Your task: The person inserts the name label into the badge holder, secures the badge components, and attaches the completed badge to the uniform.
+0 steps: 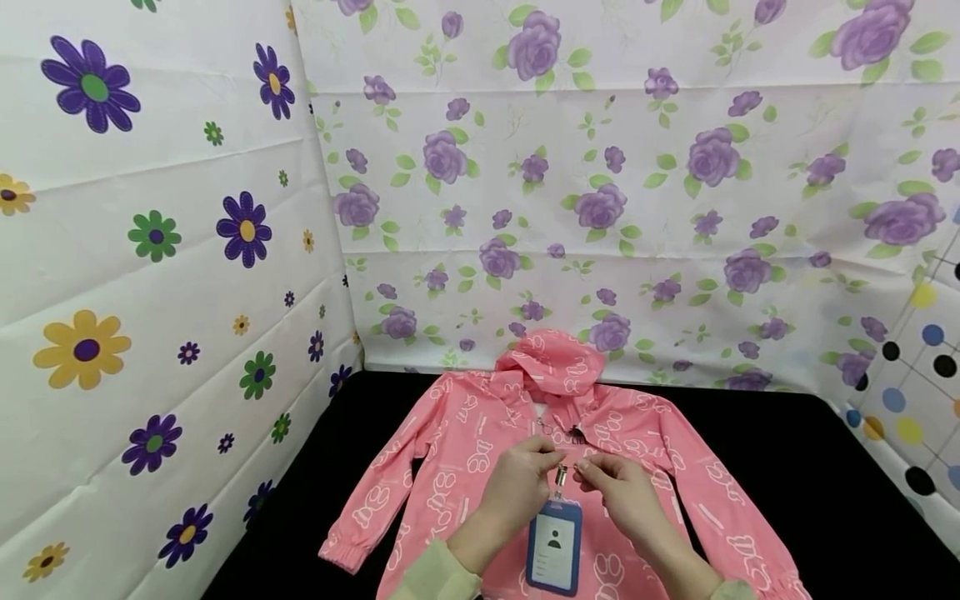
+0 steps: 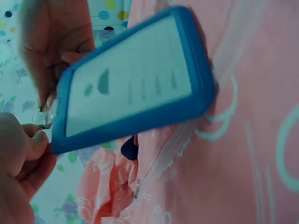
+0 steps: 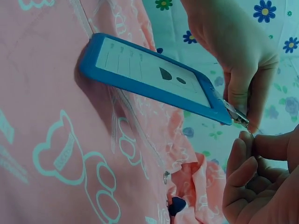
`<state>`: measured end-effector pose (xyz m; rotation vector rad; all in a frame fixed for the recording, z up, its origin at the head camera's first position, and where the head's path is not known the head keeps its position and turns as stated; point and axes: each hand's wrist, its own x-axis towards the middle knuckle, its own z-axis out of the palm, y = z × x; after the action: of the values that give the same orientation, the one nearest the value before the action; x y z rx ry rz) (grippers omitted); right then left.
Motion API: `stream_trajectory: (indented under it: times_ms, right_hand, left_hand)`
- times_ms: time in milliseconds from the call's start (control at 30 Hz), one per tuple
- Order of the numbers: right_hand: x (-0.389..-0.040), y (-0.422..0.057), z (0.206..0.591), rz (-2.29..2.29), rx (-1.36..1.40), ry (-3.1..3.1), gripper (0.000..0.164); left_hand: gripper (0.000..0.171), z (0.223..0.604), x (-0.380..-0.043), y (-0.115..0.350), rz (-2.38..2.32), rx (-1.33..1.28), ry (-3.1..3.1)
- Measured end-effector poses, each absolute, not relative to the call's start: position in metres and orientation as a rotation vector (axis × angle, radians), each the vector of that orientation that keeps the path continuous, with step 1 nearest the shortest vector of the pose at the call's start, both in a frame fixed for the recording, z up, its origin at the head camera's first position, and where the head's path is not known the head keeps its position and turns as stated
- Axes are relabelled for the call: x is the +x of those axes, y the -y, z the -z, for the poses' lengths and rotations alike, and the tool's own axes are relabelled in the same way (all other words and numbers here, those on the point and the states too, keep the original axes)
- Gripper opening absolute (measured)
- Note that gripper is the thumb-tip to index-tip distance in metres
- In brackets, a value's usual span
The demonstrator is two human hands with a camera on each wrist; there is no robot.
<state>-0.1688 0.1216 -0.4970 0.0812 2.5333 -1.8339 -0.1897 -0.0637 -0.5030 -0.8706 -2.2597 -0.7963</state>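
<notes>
A blue badge holder (image 1: pixel 553 546) with a white card hangs tilted over the front of a pink hooded jacket (image 1: pixel 480 450). Its metal clip (image 1: pixel 561 475) points up toward the hood, between both hands. My left hand (image 1: pixel 519 479) pinches the clip with thumb and fingers, partly hidden behind the holder's top edge in the right wrist view. From the other side, my right hand (image 3: pixel 261 172) pinches at the clip's end between thumb and forefinger, its other fingers curled. The blue frame (image 2: pixel 140 128) fills much of the left wrist view.
The jacket lies spread on a black table surface (image 1: pixel 780 450), sleeves out to both sides and hood (image 1: pixel 551 362) at the far end. A zipper pull (image 3: pixel 167 177) and a dark patch (image 3: pixel 176 206) show near its neck. Flower-printed sheets (image 1: pixel 525 167) enclose the table.
</notes>
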Motion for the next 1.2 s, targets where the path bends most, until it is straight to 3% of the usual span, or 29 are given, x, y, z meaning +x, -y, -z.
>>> stream_trajectory:
  times_ms: [233, 467, 633, 833, 1200]
  right_hand:
    - [-0.180, -0.116, 0.504, 1.887, 0.107, -2.412, 0.031]
    - [-0.192, -0.101, 0.508, 1.999, 0.124, -2.263, 0.032]
    - [-0.203, -0.090, 0.516, 2.014, 0.048, -2.197, 0.031]
    - [-0.221, -0.076, 0.534, 1.900, -0.066, -2.301, 0.034]
    - [-0.274, -0.054, 0.544, 1.465, -0.232, -2.886, 0.011]
  left_hand:
    - [0.016, 0.509, -0.195, 0.069, 1.702, -0.571, 2.305]
    - [0.028, 0.521, -0.201, 0.082, 2.344, -0.244, 2.138]
    - [0.036, 0.531, -0.207, 0.092, 2.414, -0.119, 2.113]
    - [0.035, 0.544, -0.217, 0.111, 2.391, 0.021, 2.119]
    - [0.032, 0.538, -0.244, 0.152, 2.274, 0.177, 2.251]
